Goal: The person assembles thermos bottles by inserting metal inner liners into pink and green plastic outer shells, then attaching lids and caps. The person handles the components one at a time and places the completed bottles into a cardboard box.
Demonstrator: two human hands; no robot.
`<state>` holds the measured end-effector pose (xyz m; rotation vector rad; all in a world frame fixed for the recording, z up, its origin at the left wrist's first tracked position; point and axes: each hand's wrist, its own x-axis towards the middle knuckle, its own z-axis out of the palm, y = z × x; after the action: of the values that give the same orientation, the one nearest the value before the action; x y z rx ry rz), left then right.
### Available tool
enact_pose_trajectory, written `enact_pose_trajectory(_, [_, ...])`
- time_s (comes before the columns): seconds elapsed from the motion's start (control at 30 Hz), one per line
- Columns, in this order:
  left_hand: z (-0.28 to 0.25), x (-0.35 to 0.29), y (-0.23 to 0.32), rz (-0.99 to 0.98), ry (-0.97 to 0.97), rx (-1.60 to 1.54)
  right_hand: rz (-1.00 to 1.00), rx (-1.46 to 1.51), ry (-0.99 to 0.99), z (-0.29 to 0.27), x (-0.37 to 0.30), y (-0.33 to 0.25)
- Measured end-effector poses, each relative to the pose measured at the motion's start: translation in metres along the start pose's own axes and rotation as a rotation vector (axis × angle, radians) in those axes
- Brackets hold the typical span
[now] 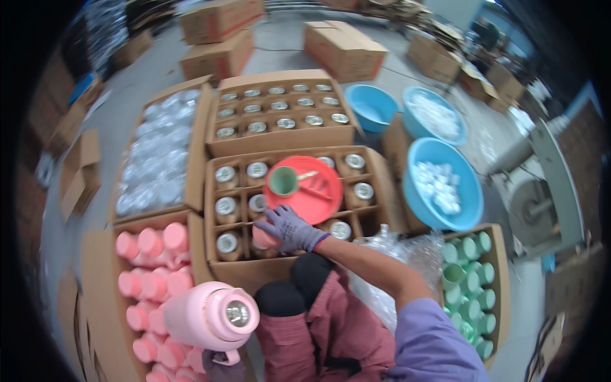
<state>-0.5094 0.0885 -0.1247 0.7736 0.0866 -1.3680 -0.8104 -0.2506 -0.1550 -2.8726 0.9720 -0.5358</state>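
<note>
My left hand [226, 368], in a dark glove and partly cut off by the lower edge, is closed at the handle of a pink vacuum jug [191, 312]. The jug leans to the right, its open silvery mouth facing up. In a grey-purple glove, my right hand [293, 230] reaches over the divided carton [254, 270] before me. Its fingers curl round a pink cap [265, 237] among the carton's silver-mouthed bottles [226, 205]. Just beyond lies a red round tray [321, 210] carrying a green cup [282, 181] and small tools.
At left are a carton of pink jugs [153, 242] and a carton of plastic-wrapped items [159, 153]. Another bottle carton [280, 143] stands behind. Green-capped bottles [471, 305], clear plastic wrap [382, 274] and blue basins [474, 210] are at right. Closed boxes [344, 51] sit farther back.
</note>
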Motion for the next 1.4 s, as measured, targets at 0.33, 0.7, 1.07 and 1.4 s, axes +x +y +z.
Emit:
enact_pose_trajectory(0.33, [0.083, 0.054, -0.041, -0.207, -0.428, -0.124, 0.783, 0.197, 0.514, -0.037, -0.080, 0.076])
enact_pose_trajectory(0.7, [0.111, 0.040, -0.060, -0.100, -0.256, -0.068, 1.256, -0.042, -0.035, -0.126, -0.349, 0.250])
enact_pose_trajectory(1.07, [0.143, 0.027, -0.079, -0.059, -0.390, 0.032, 1.361, -0.060, -0.405, -0.168, -0.383, 0.245])
enact_pose_trajectory(1.4, [0.179, -0.004, -0.086, 0.032, -0.432, 0.170, 0.450, 0.714, 0.574, -0.232, -0.202, -0.009])
